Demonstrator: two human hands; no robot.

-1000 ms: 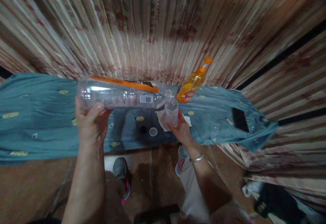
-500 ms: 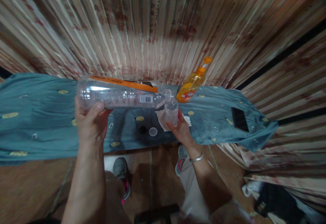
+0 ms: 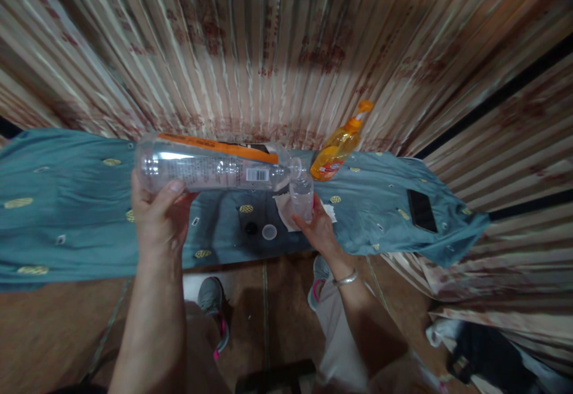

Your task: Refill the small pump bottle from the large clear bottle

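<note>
My left hand (image 3: 163, 218) is wrapped round the base end of a large clear plastic bottle (image 3: 210, 170) with an orange-edged label and a barcode. The bottle lies nearly level in the air, its neck pointing right. Its mouth meets the top of a small clear bottle (image 3: 302, 194), which my right hand (image 3: 317, 224) grips from the right. A white tissue (image 3: 285, 212) lies beneath the small bottle. Closer to me on the cloth are a dark cap (image 3: 251, 228) and a round translucent lid (image 3: 269, 231). Whether liquid is flowing between the bottles I cannot tell.
An orange pump bottle of soap (image 3: 335, 154) stands behind the small bottle, near the pleated curtain (image 3: 250, 54). A dark phone (image 3: 421, 210) lies to the right on the blue-green cloth (image 3: 89, 221). My shoes are on the brown floor (image 3: 250, 304) below.
</note>
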